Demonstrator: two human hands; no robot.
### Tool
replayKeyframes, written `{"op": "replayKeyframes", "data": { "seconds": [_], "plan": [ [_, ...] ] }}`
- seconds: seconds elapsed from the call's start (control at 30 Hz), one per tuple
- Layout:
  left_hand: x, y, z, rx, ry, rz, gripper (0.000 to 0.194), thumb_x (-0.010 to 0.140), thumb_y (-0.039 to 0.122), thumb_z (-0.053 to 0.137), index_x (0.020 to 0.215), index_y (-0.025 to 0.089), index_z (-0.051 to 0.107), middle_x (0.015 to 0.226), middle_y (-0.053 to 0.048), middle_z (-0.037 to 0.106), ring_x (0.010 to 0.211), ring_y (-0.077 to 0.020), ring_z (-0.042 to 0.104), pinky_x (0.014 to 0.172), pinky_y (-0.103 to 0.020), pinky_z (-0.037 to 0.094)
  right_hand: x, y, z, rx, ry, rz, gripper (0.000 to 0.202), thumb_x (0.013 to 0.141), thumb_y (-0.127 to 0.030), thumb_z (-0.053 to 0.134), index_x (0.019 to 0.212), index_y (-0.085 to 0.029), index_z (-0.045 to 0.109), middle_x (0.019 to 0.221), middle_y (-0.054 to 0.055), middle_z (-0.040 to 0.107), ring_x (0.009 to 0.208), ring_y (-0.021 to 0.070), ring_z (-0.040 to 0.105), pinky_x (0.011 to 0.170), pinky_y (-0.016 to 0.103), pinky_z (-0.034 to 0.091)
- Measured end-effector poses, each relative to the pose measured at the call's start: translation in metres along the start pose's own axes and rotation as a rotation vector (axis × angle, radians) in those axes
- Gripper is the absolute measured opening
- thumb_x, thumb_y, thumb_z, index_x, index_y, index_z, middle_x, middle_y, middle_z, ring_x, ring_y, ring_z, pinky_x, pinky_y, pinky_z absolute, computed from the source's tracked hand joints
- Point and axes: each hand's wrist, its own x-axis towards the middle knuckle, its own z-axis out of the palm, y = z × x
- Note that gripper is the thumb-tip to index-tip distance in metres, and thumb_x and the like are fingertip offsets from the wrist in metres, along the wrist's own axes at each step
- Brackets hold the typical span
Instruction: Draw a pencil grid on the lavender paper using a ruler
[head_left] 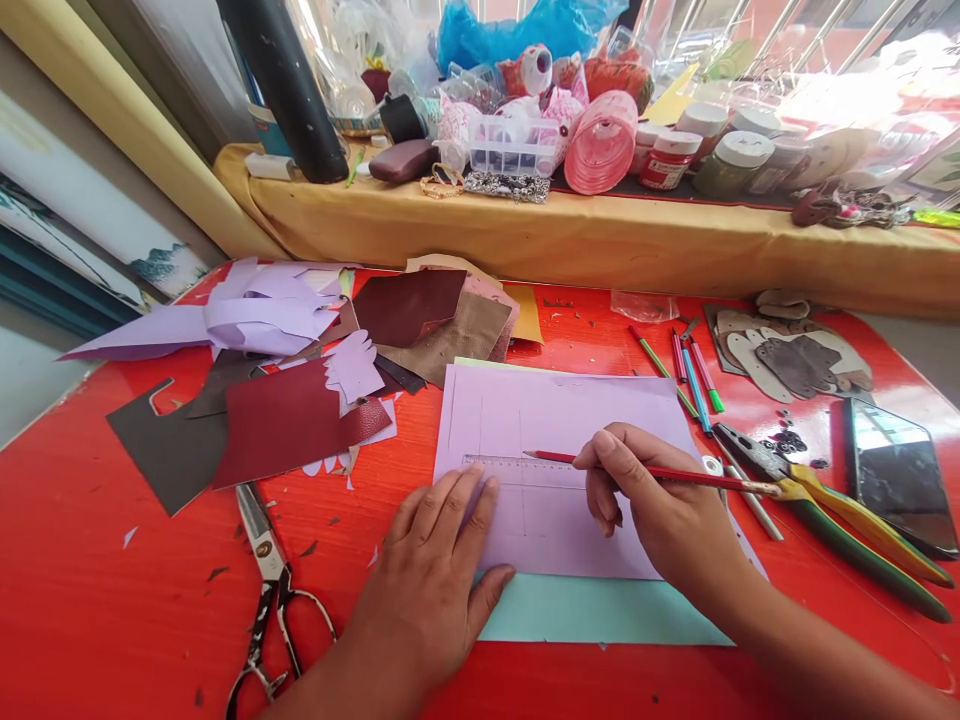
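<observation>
A sheet of purple paper (600, 405) with faint pencil lines lies on top of a light green-blue sheet (600, 610). Across its middle rests a clear ruler (517, 462). My left hand (431, 580) lies flat with fingers stretched over the paper's left side, fingertips at the ruler's left end. My right hand (660, 500) grips a red pencil (675, 474), its tip pointing left just above the ruler's upper edge. Whether the tip touches the paper I cannot tell.
Scissors (270, 570) lie left of my left hand, below maroon leather (281, 420) and purple scraps (262, 315). Pliers (832, 520), a phone (900, 470), felt pens (694, 385) and cut leather pieces (795, 355) are at the right. Jars (739, 160) line the ledge behind.
</observation>
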Motion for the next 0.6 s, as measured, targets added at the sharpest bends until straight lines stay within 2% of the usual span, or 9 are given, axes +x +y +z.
{"op": "replayKeyframes", "data": {
  "seconds": [0.2, 0.4, 0.6],
  "plan": [
    [-0.001, 0.0, 0.0, -0.007, 0.002, -0.018, 0.05, 0.117, 0.04, 0.042, 0.156, 0.014, 0.058, 0.158, -0.014, 0.064, 0.146, -0.0292, 0.054, 0.121, -0.046, 0.036, 0.012, 0.001, 0.004, 0.037, 0.006, -0.005, 0.047, 0.106, -0.062, 0.068, 0.084, -0.021, 0.072, 0.053, -0.003, 0.059, 0.048, 0.0144, 0.053, 0.05, 0.028, 0.043],
    [-0.004, 0.0, 0.003, -0.011, -0.019, -0.038, 0.052, 0.113, 0.039, 0.05, 0.159, 0.017, 0.057, 0.162, -0.014, 0.061, 0.148, -0.031, 0.053, 0.122, -0.047, 0.039, 0.016, 0.0, 0.011, 0.036, -0.036, 0.021, 0.047, 0.105, -0.063, 0.068, 0.084, -0.021, 0.072, 0.053, -0.003, 0.059, 0.048, 0.015, 0.053, 0.052, 0.029, 0.044],
    [-0.002, 0.001, 0.002, -0.006, 0.002, -0.034, 0.049, 0.116, 0.041, 0.043, 0.155, 0.016, 0.061, 0.159, -0.012, 0.064, 0.147, -0.0291, 0.054, 0.121, -0.046, 0.038, 0.02, 0.002, 0.02, 0.03, -0.08, 0.025, 0.047, 0.105, -0.065, 0.067, 0.085, -0.022, 0.072, 0.053, -0.003, 0.059, 0.049, 0.0155, 0.054, 0.054, 0.03, 0.045]
  ]
}}
